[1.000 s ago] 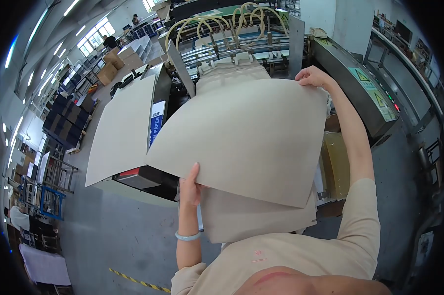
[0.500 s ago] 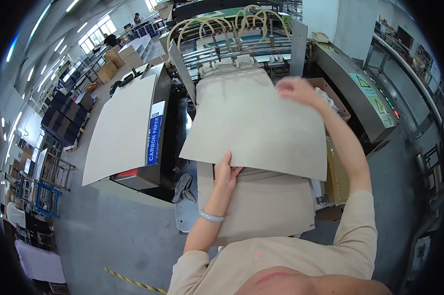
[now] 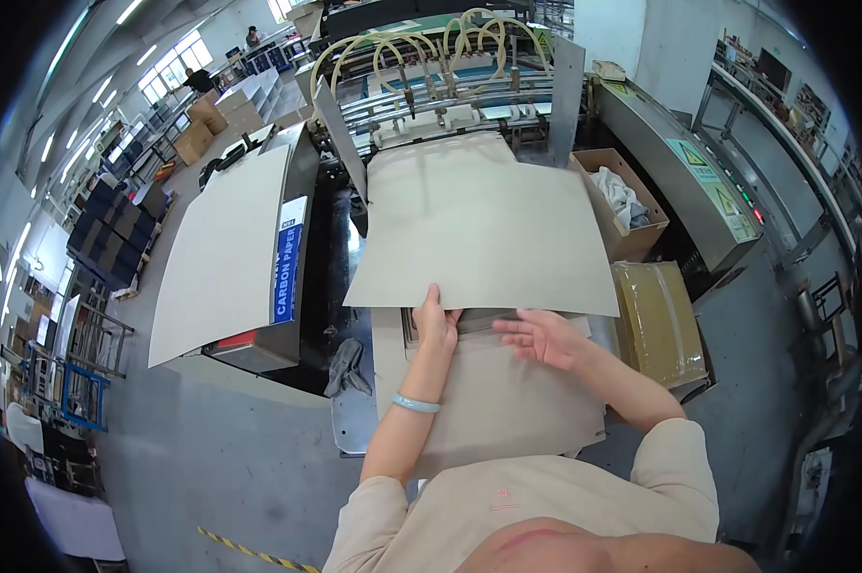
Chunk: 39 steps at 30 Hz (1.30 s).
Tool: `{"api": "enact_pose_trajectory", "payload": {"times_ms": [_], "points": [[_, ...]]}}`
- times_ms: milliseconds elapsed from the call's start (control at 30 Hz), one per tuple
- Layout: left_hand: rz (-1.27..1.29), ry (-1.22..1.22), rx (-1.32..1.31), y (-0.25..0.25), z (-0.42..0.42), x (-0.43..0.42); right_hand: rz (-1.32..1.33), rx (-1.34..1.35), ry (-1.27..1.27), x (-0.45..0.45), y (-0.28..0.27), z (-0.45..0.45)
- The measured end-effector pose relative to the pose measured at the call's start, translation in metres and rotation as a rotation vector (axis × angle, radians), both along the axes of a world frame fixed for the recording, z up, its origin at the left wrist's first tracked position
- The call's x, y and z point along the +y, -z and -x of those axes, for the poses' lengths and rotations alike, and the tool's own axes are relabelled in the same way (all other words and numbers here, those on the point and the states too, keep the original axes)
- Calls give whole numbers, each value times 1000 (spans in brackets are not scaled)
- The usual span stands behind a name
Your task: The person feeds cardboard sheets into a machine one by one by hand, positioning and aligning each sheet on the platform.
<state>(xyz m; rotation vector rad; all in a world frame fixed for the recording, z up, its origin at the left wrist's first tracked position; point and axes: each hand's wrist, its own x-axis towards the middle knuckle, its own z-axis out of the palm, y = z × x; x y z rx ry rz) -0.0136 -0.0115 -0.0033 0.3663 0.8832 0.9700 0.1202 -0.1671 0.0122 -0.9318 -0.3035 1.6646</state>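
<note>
A large grey-beige cardboard sheet (image 3: 488,229) lies in front of the machine's rollers, over other sheets. My left hand (image 3: 436,327) grips its near edge, thumb on top and the other fingers underneath. Just right of it, my right hand (image 3: 545,339) is held with fingers stretched out and apart, close below the same edge and holding nothing. Under both hands lies a lower stack of cardboard (image 3: 517,401), partly covered by my arms and the upper sheet.
The machine's roller bar (image 3: 440,124) with its hoses stands ahead, between metal side plates. On the left, a pale board (image 3: 225,248) lies beside a blue carbon paper box (image 3: 287,272). Rightward are an open carton with rags (image 3: 622,196) and a taped box (image 3: 655,320).
My right hand has come down from the sheet's far right side to its near edge. The sheet's right side has shifted slightly left and away; my left hand still grips the near edge.
</note>
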Motion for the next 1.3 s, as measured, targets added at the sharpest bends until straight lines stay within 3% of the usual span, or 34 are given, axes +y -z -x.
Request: {"api": "enact_pose_trajectory", "payload": {"times_ms": [133,167,300,500,633,800,1300], "points": [[-29,70,29,-6,-1,5,-106,-17,400,9,0,-2],[-29,73,29,-7,-3,5,-106,-17,403,13,-2,-3],[-44,122,-15,-9,-7,7,3,-401,648,34,-14,-10],[-21,166,-19,-14,-10,14,38,-586,714,53,-6,-44],[-22,215,-78,-12,-19,23,-1,-373,707,62,-13,-44],[-59,208,-131,-13,-27,32,-67,-335,574,80,-12,-47],[-309,393,-240,-1,-15,44,-49,-407,634,131,-3,-62]]}}
